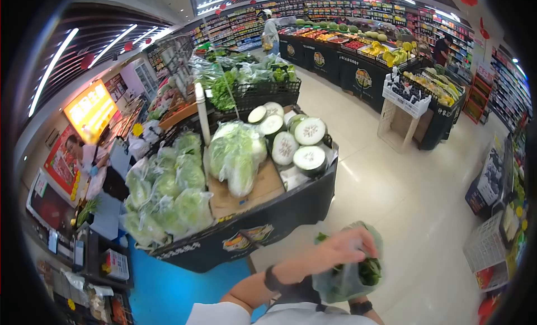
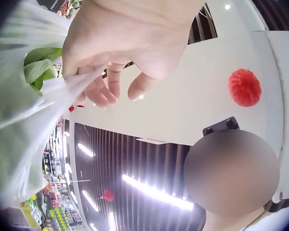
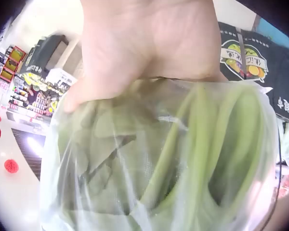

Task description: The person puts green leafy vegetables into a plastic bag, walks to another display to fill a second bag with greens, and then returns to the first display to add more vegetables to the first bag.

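Note:
A thin translucent plastic bag (image 1: 335,285) of leafy greens (image 1: 369,272) is held in front of the body. From above, my left hand (image 1: 347,247) reaches over the bag's upper part. In the left wrist view, that hand's bent fingers (image 2: 100,96) pinch a stretched edge of the plastic, and a green leaf (image 2: 41,70) shows through the opening. My right hand (image 3: 149,43) holds the bag from below, its thumb along one side. Its other fingers are hidden behind the bag. Pale green stems (image 3: 202,139) and darker leaves press against the plastic.
A produce stand (image 1: 302,205) ahead bears wrapped cabbages (image 1: 168,179) and cut winter melons (image 1: 285,148). Fruit displays (image 1: 358,73) stand farther back, and a white crate (image 1: 484,244) is at the right. A person (image 1: 92,160) is behind the counter; another (image 1: 271,34) stands far ahead.

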Demonstrator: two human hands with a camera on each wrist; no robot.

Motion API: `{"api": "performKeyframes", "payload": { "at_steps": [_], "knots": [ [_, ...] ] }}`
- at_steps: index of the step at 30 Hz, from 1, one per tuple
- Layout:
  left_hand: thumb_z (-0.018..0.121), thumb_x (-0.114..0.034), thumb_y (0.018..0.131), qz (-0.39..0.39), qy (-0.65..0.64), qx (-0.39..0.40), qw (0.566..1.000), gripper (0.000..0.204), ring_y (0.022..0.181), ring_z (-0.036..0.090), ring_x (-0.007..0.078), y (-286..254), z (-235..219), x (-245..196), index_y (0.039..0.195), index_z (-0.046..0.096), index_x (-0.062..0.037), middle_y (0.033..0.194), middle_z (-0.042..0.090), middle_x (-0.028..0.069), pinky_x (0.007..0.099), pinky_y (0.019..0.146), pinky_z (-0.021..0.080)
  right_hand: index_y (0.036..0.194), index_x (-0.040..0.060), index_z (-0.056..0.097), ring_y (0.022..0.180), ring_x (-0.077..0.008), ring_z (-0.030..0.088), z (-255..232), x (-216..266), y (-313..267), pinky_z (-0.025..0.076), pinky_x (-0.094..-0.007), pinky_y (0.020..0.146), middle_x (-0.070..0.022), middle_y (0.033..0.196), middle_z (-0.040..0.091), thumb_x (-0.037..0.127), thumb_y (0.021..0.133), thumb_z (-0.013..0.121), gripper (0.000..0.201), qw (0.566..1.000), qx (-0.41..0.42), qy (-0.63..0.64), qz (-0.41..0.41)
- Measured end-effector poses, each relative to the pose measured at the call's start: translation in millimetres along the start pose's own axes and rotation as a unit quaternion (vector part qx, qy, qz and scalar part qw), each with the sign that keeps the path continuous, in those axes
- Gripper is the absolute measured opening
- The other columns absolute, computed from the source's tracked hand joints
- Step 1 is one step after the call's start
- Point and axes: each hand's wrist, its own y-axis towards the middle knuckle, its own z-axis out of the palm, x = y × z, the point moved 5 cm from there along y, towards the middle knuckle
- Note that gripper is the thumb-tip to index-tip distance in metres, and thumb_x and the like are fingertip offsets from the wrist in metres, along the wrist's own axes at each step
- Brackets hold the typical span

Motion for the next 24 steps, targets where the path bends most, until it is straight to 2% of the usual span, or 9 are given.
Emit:
{"api": "performKeyframes", "payload": {
  "at_steps": [1,3,4,9,14,18,21,23,24],
  "knots": [
    [0.062,-0.023,0.090,-0.025,0.021,0.011,0.999,0.031,0.120,0.050,0.0223,22.7,-9.7,13.6,0.113,0.054,-0.0037,0.121,0.057,0.0105,0.0369,0.105,0.035,0.143,0.0091,0.039,0.127,-0.0275,0.048,-17.4,-2.0,19.3,0.044,-0.0434,0.103,-0.0093,0.145,0.043,0.039,0.099,0.049,0.055,1.000,-0.010,0.000,0.001],
    [0.063,-0.025,0.090,0.008,0.135,0.101,0.986,0.034,0.135,0.038,0.0254,77.9,-30.5,31.5,0.117,0.054,-0.0059,0.137,0.049,0.0127,0.0400,0.112,0.026,0.143,0.0090,0.039,0.127,-0.0274,0.047,-50.8,10.4,59.8,0.044,-0.0434,0.102,-0.0093,0.145,0.043,0.039,0.099,0.049,0.055,0.999,-0.030,-0.013,0.004],
    [0.062,-0.027,0.091,-0.002,0.123,0.129,0.984,0.033,0.138,0.033,0.0260,105.8,-42.7,39.2,0.117,0.053,-0.0076,0.143,0.044,0.0133,0.0407,0.113,0.023,0.143,0.0090,0.039,0.128,-0.0274,0.047,-63.9,22.7,84.6,0.044,-0.0434,0.102,-0.0092,0.145,0.043,0.040,0.099,0.049,0.055,0.999,-0.037,-0.021,0.005],
    [0.059,-0.026,0.092,-0.025,0.088,0.151,0.984,0.032,0.139,0.032,0.0256,227.7,-118.2,24.8,0.117,0.052,-0.0076,0.146,0.039,0.0126,0.0401,0.113,0.023,0.142,0.0088,0.040,0.128,-0.0271,0.047,-120.8,63.4,182.6,0.044,-0.0433,0.102,-0.0092,0.145,0.042,0.040,0.098,0.049,0.054,0.995,-0.079,-0.035,0.045],
    [0.060,-0.024,0.091,-0.050,0.090,0.163,0.981,0.029,0.134,0.037,0.0252,335.6,-190.8,25.2,0.114,0.053,-0.0077,0.143,0.044,0.0110,0.0401,0.112,0.025,0.142,0.0086,0.041,0.129,-0.0269,0.046,-187.8,85.2,276.8,0.045,-0.0433,0.101,-0.0091,0.146,0.042,0.040,0.098,0.050,0.054,0.990,-0.114,-0.017,0.084],
    [0.059,-0.022,0.091,-0.031,0.102,0.146,0.984,0.026,0.133,0.038,0.0246,432.0,-253.3,50.3,0.113,0.054,-0.0082,0.141,0.046,0.0103,0.0400,0.112,0.025,0.141,0.0085,0.041,0.129,-0.0267,0.046,-266.5,120.5,362.1,0.045,-0.0432,0.101,-0.0090,0.146,0.041,0.040,0.098,0.050,0.054,0.985,-0.119,-0.019,0.125],
    [0.059,-0.019,0.092,-0.011,0.078,0.090,0.993,0.022,0.133,0.038,0.0233,514.6,-312.1,52.9,0.111,0.055,-0.0093,0.140,0.047,0.0096,0.0395,0.111,0.027,0.141,0.0084,0.041,0.130,-0.0266,0.045,-330.6,166.5,448.2,0.045,-0.0432,0.101,-0.0089,0.147,0.041,0.040,0.098,0.050,0.054,0.982,-0.106,-0.026,0.153],
    [0.059,-0.017,0.092,-0.053,-0.047,-0.012,0.997,0.018,0.132,0.040,0.0220,559.2,-355.4,42.9,0.108,0.056,-0.0105,0.139,0.048,0.0084,0.0384,0.110,0.028,0.141,0.0083,0.042,0.130,-0.0265,0.045,-361.0,193.2,493.4,0.045,-0.0432,0.101,-0.0089,0.147,0.041,0.040,0.098,0.050,0.054,0.978,-0.108,-0.017,0.177],
    [0.058,-0.016,0.092,-0.032,-0.064,-0.051,0.996,0.016,0.131,0.041,0.0218,579.0,-374.0,34.7,0.107,0.057,-0.0093,0.138,0.049,0.0094,0.0381,0.110,0.028,0.140,0.0082,0.042,0.130,-0.0264,0.045,-370.8,204.3,511.8,0.045,-0.0432,0.101,-0.0089,0.147,0.041,0.040,0.098,0.050,0.054,0.976,-0.112,-0.009,0.188]
  ]
}}
